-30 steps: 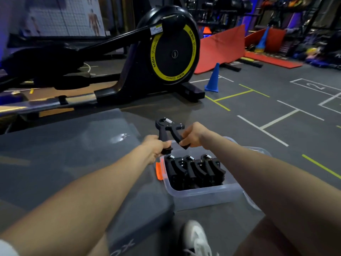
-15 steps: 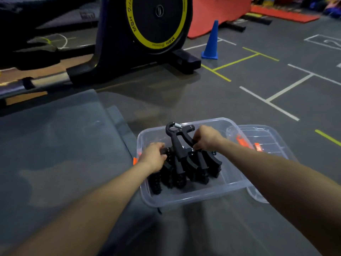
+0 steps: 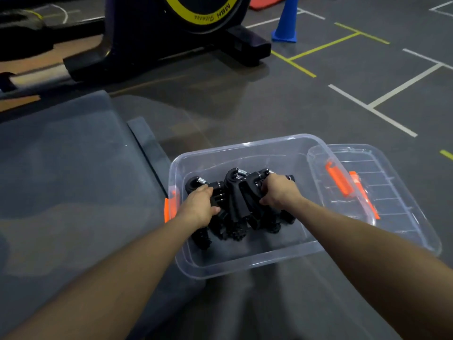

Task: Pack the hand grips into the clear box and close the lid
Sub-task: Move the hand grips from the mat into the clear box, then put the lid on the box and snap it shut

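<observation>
Both hands inside the clear box, closed on the packed hand grips.

The left hand (image 3: 199, 207) curls its fingers over the leftmost of the black hand grips (image 3: 236, 204), and the right hand (image 3: 278, 191) clasps the right side of the same cluster. The grips stand bunched in a row between the two hands, springs up, in the middle of the clear box (image 3: 247, 262). Just right of the right hand, the lid (image 3: 392, 192) lies off the box, leaning against its right wall, orange latches showing. Left of the left hand lies a grey mat (image 3: 73, 180).
</observation>
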The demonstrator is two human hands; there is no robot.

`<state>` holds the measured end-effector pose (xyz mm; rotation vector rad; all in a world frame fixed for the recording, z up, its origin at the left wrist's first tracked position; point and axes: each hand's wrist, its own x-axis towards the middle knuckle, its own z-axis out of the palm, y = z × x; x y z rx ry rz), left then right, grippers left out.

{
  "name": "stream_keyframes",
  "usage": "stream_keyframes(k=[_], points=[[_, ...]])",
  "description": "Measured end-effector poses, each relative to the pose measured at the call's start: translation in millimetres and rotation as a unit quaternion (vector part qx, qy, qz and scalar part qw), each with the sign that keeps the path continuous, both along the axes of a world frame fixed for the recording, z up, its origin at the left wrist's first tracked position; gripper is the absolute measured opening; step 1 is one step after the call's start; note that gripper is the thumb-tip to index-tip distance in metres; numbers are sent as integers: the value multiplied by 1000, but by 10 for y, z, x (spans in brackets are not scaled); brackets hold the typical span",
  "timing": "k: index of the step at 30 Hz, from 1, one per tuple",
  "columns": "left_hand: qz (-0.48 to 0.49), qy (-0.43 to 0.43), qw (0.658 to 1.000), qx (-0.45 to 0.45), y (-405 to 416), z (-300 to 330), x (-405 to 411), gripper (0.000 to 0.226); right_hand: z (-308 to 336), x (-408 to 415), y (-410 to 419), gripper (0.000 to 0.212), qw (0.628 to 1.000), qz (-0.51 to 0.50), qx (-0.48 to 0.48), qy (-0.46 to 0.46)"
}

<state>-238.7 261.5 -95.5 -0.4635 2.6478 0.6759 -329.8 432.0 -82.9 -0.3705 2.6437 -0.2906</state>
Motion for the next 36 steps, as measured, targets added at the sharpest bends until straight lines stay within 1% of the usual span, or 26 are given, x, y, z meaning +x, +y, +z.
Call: stream_keyframes(k=[3,10,15,18,20,23,26,29,32,36], points=[[-3,-15,1000,5,-5,-9,-5,66,-44,16,-34,29,1000,-3,-7,-11],[-11,-28,999,11,1,-17,-30,64,-93,41,-52,33,999,-26,-29,-22],[-24,-46,999,0,20,4,-51,66,-99,59,-45,28,999,-24,-34,-33],[-25,-59,998,-6,34,44,-43,64,-97,80,-27,29,999,-14,-41,-32],[-22,-50,998,-21,70,100,-48,58,-65,80,-7,29,998,-11,-59,-35],[-19,4,999,-29,252,273,-132,48,101,1,120,25,994,-34,-105,-12],[-60,60,996,-24,642,492,-332,45,358,-132,460,33,987,-70,-141,19],[-108,102,989,2,1172,633,-553,44,545,-282,1011,39,984,-104,-137,41],[-158,111,981,29,1730,656,-705,44,584,-382,1630,38,978,-157,-121,58],[-224,111,967,53,2493,486,-865,40,405,-363,2438,39,969,-223,-102,40]])
